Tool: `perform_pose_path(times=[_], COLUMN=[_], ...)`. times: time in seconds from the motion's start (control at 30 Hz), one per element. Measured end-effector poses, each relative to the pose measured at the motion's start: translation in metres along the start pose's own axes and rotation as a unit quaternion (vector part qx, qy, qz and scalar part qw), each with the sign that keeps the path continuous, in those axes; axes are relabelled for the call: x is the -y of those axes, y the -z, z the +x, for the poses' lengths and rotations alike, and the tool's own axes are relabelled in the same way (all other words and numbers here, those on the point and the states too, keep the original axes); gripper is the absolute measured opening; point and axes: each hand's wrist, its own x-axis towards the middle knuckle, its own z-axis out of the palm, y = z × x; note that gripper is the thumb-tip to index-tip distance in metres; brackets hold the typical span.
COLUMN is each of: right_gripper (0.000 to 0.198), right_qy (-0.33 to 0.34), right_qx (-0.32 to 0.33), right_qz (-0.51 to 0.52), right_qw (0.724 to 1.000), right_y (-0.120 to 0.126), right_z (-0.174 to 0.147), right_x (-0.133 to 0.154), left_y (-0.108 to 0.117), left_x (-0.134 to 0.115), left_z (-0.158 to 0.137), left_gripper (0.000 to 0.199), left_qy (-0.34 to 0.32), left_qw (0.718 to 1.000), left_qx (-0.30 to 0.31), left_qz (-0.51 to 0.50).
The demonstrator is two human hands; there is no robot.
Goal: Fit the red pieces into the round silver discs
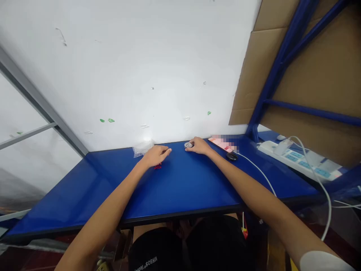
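Note:
My right hand [200, 145] has its thumb and fingers closed around the edge of a small round grey disc [188, 145] with a ringed centre, at the far part of the blue table [180, 184]. To the left, my left hand [156, 154] is closed, thumb and fingers together. What it holds, if anything, is hidden, though something dark shows by the fingertips. A thin red cord [158, 166] shows just below that hand; whether it is gripped or lies on the table, I cannot tell. Behind the left hand is a clear plastic bag [139, 147].
A phone [221, 143] with a lit screen lies right of my right hand, with a black oval object [232, 156] beside it. A white cable [261, 171] runs toward the table's front edge. At the right is a white power strip [299, 160]. A white wall [158, 67] stands behind.

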Motion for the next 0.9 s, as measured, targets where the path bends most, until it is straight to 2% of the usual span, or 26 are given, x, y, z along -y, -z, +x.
perform_pose_path(times=[0.13,0.3,0.37,0.47,0.6,0.7,0.8,0.87,0.9], right_gripper=[0.041,0.036,0.037,0.039,0.038,0.037,0.036,0.035,0.036], right_qy=[-0.017,-0.041,-0.054,-0.067,-0.060,-0.038,-0.006,0.025,0.046], right_qx=[-0.014,-0.066,-0.086,-0.092,-0.093,-0.106,-0.125,-0.139,-0.148], right_qz=[0.008,-0.030,-0.044,-0.048,-0.037,-0.010,0.014,0.023,0.026], right_qw=[1.000,0.997,0.994,0.992,0.993,0.994,0.992,0.990,0.988], right_y=[-0.001,0.001,0.001,0.000,-0.002,-0.002,-0.003,-0.004,-0.005], right_z=[-0.002,-0.006,-0.007,-0.008,-0.008,-0.008,-0.010,-0.014,-0.016], right_x=[-0.001,-0.004,-0.006,-0.011,-0.011,-0.002,0.015,0.027,0.033], left_y=[0.003,0.023,0.029,0.032,0.027,0.022,0.011,-0.002,-0.010], left_x=[0.007,0.040,0.054,0.066,0.066,0.059,0.043,0.029,0.022], left_z=[0.000,-0.002,-0.004,-0.004,-0.002,0.001,0.005,0.008,0.009], left_gripper=[0.048,0.031,0.026,0.022,0.021,0.020,0.019,0.024,0.030], left_qy=[0.011,0.115,0.141,0.148,0.122,0.110,0.112,0.106,0.111], left_qw=[0.999,0.978,0.969,0.966,0.972,0.977,0.978,0.969,0.955], left_qx=[-0.025,-0.140,-0.166,-0.176,-0.174,-0.176,-0.163,-0.119,-0.081], left_qz=[0.035,0.099,0.113,0.115,0.097,0.046,-0.068,-0.190,-0.264])
